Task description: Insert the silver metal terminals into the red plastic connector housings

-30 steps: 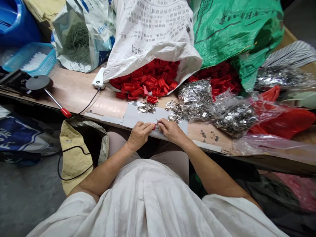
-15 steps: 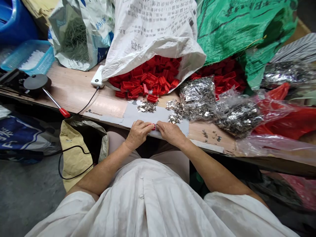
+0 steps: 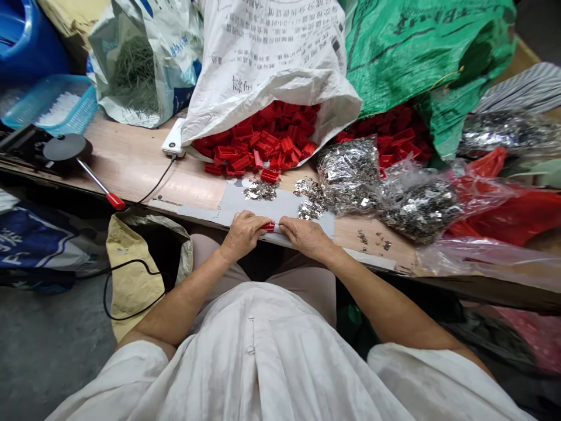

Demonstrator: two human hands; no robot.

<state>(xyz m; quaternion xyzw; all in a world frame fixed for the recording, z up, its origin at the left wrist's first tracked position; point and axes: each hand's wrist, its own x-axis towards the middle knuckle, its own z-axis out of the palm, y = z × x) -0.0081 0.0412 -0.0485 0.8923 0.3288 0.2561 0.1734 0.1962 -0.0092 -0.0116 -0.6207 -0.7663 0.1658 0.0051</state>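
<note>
My left hand (image 3: 242, 235) is closed on a small red plastic housing (image 3: 267, 226), which pokes out past the fingertips at the front edge of the bench. Close to its right end, my right hand (image 3: 305, 236) is closed in a pinch. A thin bit of something shows at those fingertips, too small to name. Just beyond the hands, small metal pieces (image 3: 261, 189) lie heaped on a grey sheet (image 3: 284, 202), with another red housing (image 3: 269, 175) behind the heap. More metal pieces (image 3: 311, 209) are piled to the right.
Red housings (image 3: 280, 140) spill from a white sack (image 3: 272, 47); a green sack (image 3: 421, 52) holds more. Clear bags of metal parts (image 3: 350, 175) stand at the right. A lever with a red grip (image 3: 114, 200) juts out at the left. An open yellow sack (image 3: 131, 275) sits below the bench.
My left hand has shifted slightly left, so more of the red housing shows. My right fingers, close against the housing half a second ago, are now a little apart from it.
</note>
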